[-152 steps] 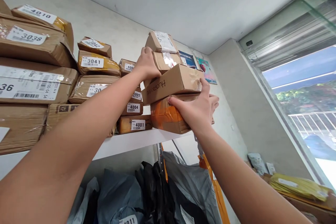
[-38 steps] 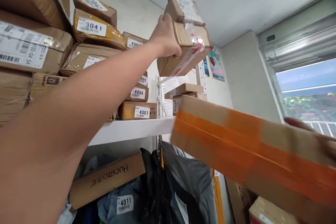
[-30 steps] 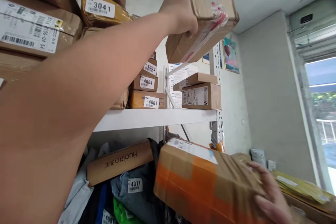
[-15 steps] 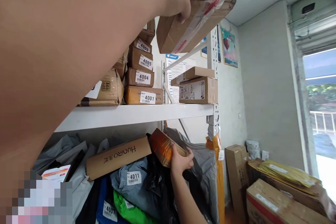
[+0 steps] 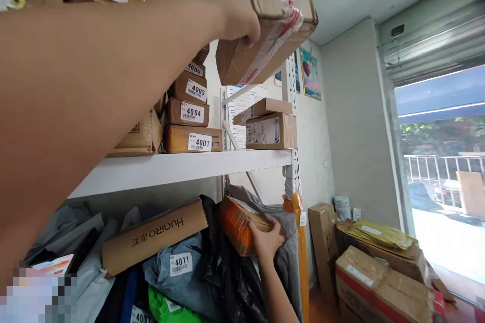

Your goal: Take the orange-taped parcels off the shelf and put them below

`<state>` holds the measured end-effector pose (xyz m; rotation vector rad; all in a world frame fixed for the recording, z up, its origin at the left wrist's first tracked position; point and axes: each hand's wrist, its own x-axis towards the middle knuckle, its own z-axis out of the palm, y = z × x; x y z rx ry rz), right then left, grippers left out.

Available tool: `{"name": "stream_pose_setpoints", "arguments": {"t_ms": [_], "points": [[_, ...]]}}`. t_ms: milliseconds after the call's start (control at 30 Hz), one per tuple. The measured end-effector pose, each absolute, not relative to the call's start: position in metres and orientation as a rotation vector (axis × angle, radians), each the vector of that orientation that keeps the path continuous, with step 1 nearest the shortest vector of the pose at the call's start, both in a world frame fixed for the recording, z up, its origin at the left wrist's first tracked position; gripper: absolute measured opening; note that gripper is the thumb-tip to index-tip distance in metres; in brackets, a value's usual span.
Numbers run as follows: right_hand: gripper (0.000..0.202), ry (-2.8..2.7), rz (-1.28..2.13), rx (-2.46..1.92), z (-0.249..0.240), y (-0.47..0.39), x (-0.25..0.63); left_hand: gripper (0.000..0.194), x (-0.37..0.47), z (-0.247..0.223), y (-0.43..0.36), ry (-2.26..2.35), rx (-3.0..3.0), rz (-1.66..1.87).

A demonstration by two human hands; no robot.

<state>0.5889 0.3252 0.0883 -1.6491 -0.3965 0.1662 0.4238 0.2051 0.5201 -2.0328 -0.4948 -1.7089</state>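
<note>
Left hand (image 5: 231, 10) holds a taped box (image 5: 265, 25) overhead, tilted; it could slip; right hand (image 5: 265, 239) grips the orange parcel (image 5: 237, 224) among loose bags (image 5: 227, 282).

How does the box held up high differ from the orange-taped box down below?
The raised box is plain brown card with clear and red-printed tape; the orange-taped box is wrapped in orange tape. The raised box is held aloft in the left hand, above the white shelf; the orange-taped box sits under that shelf among grey bags, with the right hand on it. Both are tilted cardboard parcels.
</note>
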Motion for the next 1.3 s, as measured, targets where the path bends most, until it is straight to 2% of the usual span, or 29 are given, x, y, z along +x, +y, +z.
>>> {"name": "stream_pose_setpoints", "arguments": {"t_ms": [133, 267, 333, 433, 500, 600, 667, 700, 767, 833, 900, 1000, 1067, 1200, 1300], "points": [[0.088, -0.313, 0.121, -1.648, 0.071, 0.316, 0.575, 0.109, 0.429, 0.515, 0.208, -0.524, -1.842, -1.661], [0.145, -0.232, 0.299, -1.653, 0.043, 0.316, 0.588, 0.108, 0.433, 0.512, 0.207, -0.521, -1.893, -1.701], [0.156, -0.247, 0.325, -1.624, 0.031, 0.312, 0.601, 0.104, 0.434, 0.511, 0.208, -0.467, -1.923, -1.71], [0.145, -0.374, 0.25, -1.543, 0.038, 0.296, 0.608, 0.1, 0.435, 0.509, 0.209, -0.425, -1.936, -1.721], [0.125, -0.563, 0.127, -1.408, 0.07, 0.28, 0.598, 0.098, 0.435, 0.509, 0.21, -0.419, -1.953, -1.72], [0.065, -1.073, -0.086, -0.852, 0.161, 0.259, 0.57, 0.095, 0.434, 0.51, 0.209, -0.406, -1.97, -1.717], [0.056, -1.257, -0.207, -0.589, 0.238, 0.256, 0.552, 0.092, 0.434, 0.512, 0.209, -0.412, -1.961, -1.718], [0.063, -1.312, -0.179, -0.567, 0.275, 0.259, 0.546, 0.09, 0.433, 0.513, 0.209, -0.414, -1.957, -1.717], [0.08, -1.48, 0.049, -0.823, 0.339, 0.271, 0.539, 0.087, 0.432, 0.515, 0.208, -0.419, -1.963, -1.709], [0.082, -1.608, 0.256, -0.971, 0.381, 0.287, 0.538, 0.084, 0.43, 0.518, 0.207, -0.43, -1.97, -1.699], [0.08, -1.703, 0.385, -1.066, 0.4, 0.3, 0.536, 0.082, 0.428, 0.52, 0.206, -0.454, -1.979, -1.699], [0.063, -1.788, 0.374, -1.146, 0.396, 0.303, 0.522, 0.082, 0.423, 0.523, 0.205, -0.483, -2.002, -1.708], [0.063, -1.773, 0.268, -1.185, 0.384, 0.294, 0.505, 0.082, 0.42, 0.524, 0.204, -0.49, -2.025, -1.701], [0.109, -1.595, -0.148, -1.455, 0.364, 0.268, 0.47, 0.082, 0.418, 0.524, 0.204, -0.505, -1.997, -1.688], [0.129, -1.537, -0.259, -1.608, 0.36, 0.262, 0.454, 0.079, 0.418, 0.524, 0.204, -0.514, -1.962, -1.693]]}}
